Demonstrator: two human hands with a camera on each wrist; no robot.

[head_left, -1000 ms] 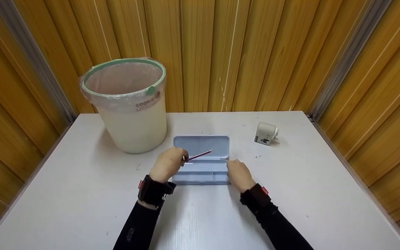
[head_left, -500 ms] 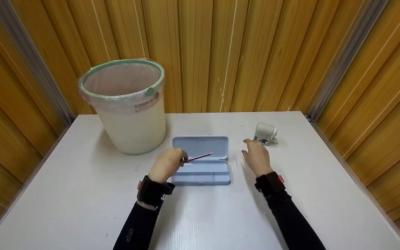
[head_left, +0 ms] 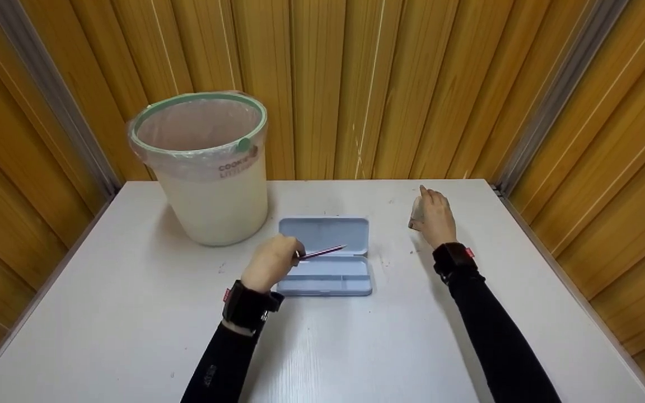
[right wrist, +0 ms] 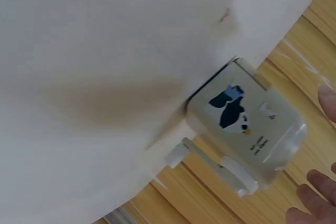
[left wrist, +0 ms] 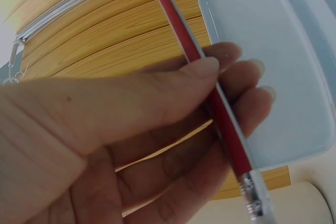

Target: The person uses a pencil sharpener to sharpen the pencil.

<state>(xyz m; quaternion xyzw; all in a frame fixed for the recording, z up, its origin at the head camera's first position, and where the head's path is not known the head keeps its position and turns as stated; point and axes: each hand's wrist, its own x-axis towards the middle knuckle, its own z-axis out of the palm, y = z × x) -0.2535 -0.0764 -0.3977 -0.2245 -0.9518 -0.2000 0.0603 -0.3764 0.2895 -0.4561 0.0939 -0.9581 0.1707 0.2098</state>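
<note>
My left hand (head_left: 271, 262) pinches a red and silver pencil (head_left: 322, 252) between thumb and fingers, above an open light-blue pencil case (head_left: 328, 267). The pencil's sharpened end points right; in the left wrist view its metal ferrule (left wrist: 254, 195) lies at the lower end. At the back right, my right hand (head_left: 437, 218) is over a white crank pencil sharpener (head_left: 417, 209), hiding most of it. The right wrist view shows the sharpener (right wrist: 247, 121) with a printed picture and its crank handle (right wrist: 215, 166). Thumb and spread fingers (right wrist: 317, 198) stand around it, apparently not touching.
A tall cream bin (head_left: 221, 207) with a green rim and clear liner stands at the back left. Yellow wood-look panels (head_left: 322, 89) wall the white table (head_left: 322, 347) at the back and sides.
My right hand has left the pencil case's right edge and moved right and back to the sharpener. My left hand holds the pencil in nearly the same place.
</note>
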